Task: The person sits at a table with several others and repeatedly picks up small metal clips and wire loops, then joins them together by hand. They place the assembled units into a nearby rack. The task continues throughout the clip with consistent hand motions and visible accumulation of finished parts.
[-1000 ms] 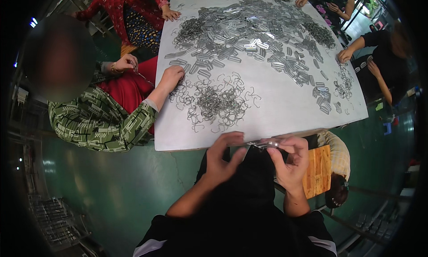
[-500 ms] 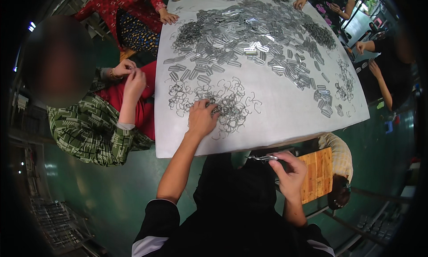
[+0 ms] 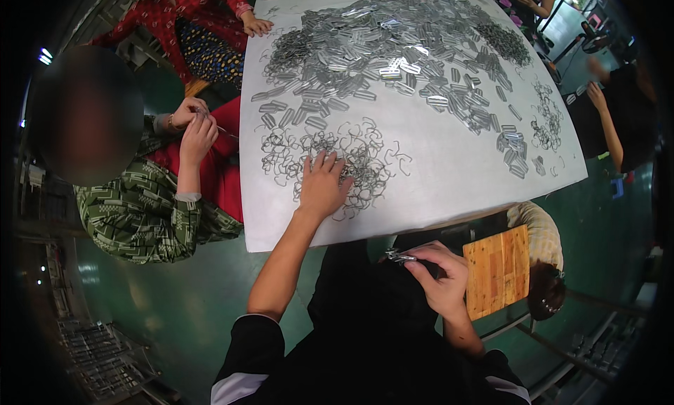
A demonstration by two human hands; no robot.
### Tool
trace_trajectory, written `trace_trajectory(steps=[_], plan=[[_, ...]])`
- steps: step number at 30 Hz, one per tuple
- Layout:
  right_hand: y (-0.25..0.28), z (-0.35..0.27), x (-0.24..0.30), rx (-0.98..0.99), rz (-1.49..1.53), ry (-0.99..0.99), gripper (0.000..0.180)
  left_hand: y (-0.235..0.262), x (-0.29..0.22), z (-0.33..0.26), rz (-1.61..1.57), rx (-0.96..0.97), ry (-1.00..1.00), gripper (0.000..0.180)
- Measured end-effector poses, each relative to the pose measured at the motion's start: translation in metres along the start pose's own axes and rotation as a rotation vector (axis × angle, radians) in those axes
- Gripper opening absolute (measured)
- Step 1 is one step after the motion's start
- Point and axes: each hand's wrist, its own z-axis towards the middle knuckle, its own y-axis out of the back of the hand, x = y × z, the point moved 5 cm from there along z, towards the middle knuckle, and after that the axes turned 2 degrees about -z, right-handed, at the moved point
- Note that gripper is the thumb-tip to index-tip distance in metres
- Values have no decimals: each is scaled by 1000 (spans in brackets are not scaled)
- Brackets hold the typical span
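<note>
On the white tabletop [image 3: 449, 187], left hand [image 3: 323, 187] spread flat over tangled grey wire hooks [image 3: 365, 159], gripping none; right hand [image 3: 439, 278] pinching small metal clip [image 3: 399, 256] — better picking singly.

A small assembly workshop is shown; a large white table [image 3: 449, 187] is heaped with flat metal clips [image 3: 393, 54] and bent wire hooks [image 3: 351, 159]; seated workers are gathered round it; a green painted floor [image 3: 161, 314] is seen beneath.

Left hand [image 3: 321, 187] flat on wire hook pile [image 3: 337, 160], near table's [image 3: 449, 187] near edge. Flat metal clips [image 3: 393, 54] spread behind pile, toward far edge. Right hand [image 3: 439, 275] below near edge, holding metal clip [image 3: 400, 256]. Wooden stool [image 3: 497, 270] just right of it.
</note>
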Motion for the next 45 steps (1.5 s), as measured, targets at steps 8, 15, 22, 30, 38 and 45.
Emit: trace_trajectory(steps=[8,15,22,30,38,45], plan=[[-4,-3,2,64,-22,24,20,-10,3,54,-152,105,-76,11],[-2,-11,8,53,-17,16,20,-21,8,74,-27,342,-188,8],[-1,-13,8,39,-21,14,19,-9,21,67,-402,151,89,14],[-7,-17,2,49,-38,-6,20,20,-6,8,-996,174,532,11],[-13,-24,0,14,-29,-33,23,50,-36,-39,-1347,72,587,7],[-14,-34,-3,46,-48,-38,24,22,16,-30,-561,95,475,12]])
